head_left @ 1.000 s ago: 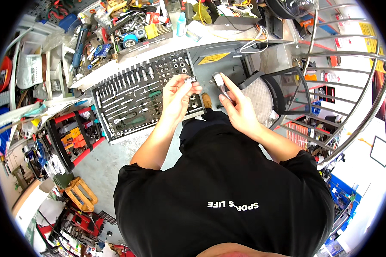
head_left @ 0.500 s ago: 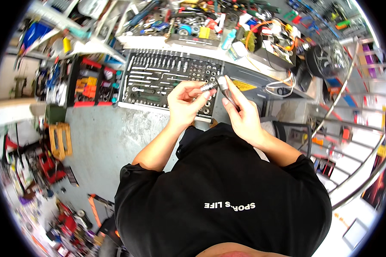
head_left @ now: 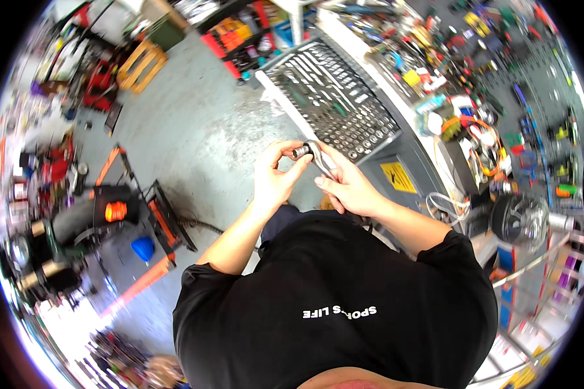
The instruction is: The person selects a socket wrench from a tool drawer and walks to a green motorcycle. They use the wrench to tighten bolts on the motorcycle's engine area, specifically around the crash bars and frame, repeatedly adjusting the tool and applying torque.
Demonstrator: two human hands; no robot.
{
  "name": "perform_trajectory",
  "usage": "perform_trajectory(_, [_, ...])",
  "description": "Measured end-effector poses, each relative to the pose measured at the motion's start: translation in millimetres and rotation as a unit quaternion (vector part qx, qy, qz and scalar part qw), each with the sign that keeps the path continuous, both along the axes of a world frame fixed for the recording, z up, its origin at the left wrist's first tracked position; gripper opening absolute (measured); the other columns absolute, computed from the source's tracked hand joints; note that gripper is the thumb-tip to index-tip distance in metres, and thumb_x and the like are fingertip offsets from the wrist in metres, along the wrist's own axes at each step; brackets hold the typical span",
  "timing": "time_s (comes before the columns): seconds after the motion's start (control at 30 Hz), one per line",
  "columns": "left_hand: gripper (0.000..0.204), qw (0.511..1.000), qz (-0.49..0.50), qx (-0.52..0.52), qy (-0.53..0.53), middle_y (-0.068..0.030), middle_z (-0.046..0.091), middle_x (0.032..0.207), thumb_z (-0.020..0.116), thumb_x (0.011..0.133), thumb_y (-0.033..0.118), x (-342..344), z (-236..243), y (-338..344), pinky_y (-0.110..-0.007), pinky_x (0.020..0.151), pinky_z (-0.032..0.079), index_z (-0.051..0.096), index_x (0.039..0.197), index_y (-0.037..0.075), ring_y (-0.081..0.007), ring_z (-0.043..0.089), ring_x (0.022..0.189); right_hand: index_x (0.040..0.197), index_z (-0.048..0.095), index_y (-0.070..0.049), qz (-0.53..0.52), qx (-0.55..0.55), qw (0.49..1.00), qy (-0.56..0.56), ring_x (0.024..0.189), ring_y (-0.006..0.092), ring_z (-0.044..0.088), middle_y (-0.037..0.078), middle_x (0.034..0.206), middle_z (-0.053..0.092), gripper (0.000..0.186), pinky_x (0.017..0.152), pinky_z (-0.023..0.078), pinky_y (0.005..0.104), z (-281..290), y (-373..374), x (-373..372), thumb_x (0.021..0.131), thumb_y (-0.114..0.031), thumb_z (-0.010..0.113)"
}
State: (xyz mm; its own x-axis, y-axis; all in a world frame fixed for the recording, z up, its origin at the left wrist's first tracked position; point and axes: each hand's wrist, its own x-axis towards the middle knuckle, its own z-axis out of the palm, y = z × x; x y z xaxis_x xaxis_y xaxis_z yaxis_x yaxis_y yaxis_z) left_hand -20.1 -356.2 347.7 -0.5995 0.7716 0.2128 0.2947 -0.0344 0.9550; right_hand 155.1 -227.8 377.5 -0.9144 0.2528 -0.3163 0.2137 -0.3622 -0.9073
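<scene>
My right hand [head_left: 352, 188] is closed round the handle of a metal ratchet wrench [head_left: 320, 159], whose head points up and to the left. My left hand [head_left: 274, 180] pinches a short chrome socket [head_left: 299, 152] between thumb and fingers. The socket sits right at the ratchet's head; whether it is fully seated on it, I cannot tell. Both hands are in front of my chest, over the floor and near the corner of an open tool drawer [head_left: 283, 106]. Rows of sockets, bits and wrenches lie in the drawer's dark tray.
A cluttered workbench [head_left: 371, 45] runs behind the drawer, with a clear-fronted round device [head_left: 522, 220] at its right end. To the left are an orange-and-black lift frame [head_left: 165, 223], a motorcycle wheel [head_left: 78, 220], a wooden crate [head_left: 143, 67] and a red-and-black tool case [head_left: 237, 35].
My view and body have turned to the left, so the drawer now appears slanted and farther right. The socket and the ratchet's head, apart before, are now together.
</scene>
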Motion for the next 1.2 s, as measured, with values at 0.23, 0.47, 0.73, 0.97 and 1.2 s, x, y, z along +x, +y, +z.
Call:
perform_trajectory(0.23, [0.03, 0.971, 0.206, 0.054, 0.111, -0.0084, 0.073, 0.099, 0.086, 0.086, 0.0, -18, 33, -140, -0.032, 0.082, 0.055, 0.077, 0.115, 0.001, -0.0179, 0.067, 0.087, 0.174, 0.019, -0.014, 0.226, -0.205, 0.952, 0.029, 0.043, 0.014, 0.052, 0.002, 0.07, 0.05, 0.078, 0.046, 0.045, 0.0313, 14, -79, -85, 0.108, -0.009, 0.06])
perform_trajectory(0.47, [0.029, 0.922, 0.359, 0.02, 0.145, -0.009, 0.074, 0.098, 0.087, 0.087, 0.002, -22, 28, -329, -0.035, 0.08, 0.056, 0.077, 0.114, 0.003, -0.0204, 0.07, 0.087, 0.167, 0.026, -0.007, 0.419, -0.145, 0.896, -0.028, 0.04, 0.0145, 0.051, 0.0, 0.067, 0.047, 0.066, 0.049, 0.05, 0.0341, 12, -236, -165, 0.11, -0.013, 0.059])
perform_trajectory(0.73, [0.024, 0.844, 0.527, -0.03, 0.097, -0.0081, 0.068, 0.103, 0.084, 0.093, 0.008, 16, 23, -513, -0.035, 0.084, 0.057, 0.076, 0.115, 0.003, -0.0196, 0.07, 0.093, 0.165, 0.029, -0.011, 0.592, -0.128, 0.792, -0.081, 0.04, 0.0145, 0.05, 0.0, 0.067, 0.048, 0.061, 0.048, 0.049, 0.0341, 4, -422, -223, 0.11, -0.011, 0.057])
perform_trajectory(0.97, [0.027, 0.767, 0.635, 0.077, -0.056, -0.0087, 0.075, 0.119, 0.08, 0.098, 0.012, 40, -4, -581, -0.037, 0.099, 0.057, 0.074, 0.121, -0.001, -0.019, 0.073, 0.113, 0.169, 0.022, -0.011, 0.741, -0.076, 0.657, -0.117, 0.039, 0.0152, 0.05, 0.0, 0.065, 0.046, 0.069, 0.048, 0.049, 0.0336, -9, -527, -286, 0.109, -0.009, 0.057])
perform_trajectory(1.2, [0.026, 0.652, 0.69, 0.289, -0.123, -0.0096, 0.073, 0.131, 0.073, 0.107, 0.014, 46, 4, -625, -0.037, 0.11, 0.055, 0.068, 0.128, 0.001, -0.0167, 0.068, 0.123, 0.175, 0.01, -0.016, 0.857, -0.072, 0.496, -0.119, 0.042, 0.0153, 0.051, 0.001, 0.066, 0.046, 0.081, 0.051, 0.051, 0.0361, 7, -641, -333, 0.108, -0.007, 0.056])
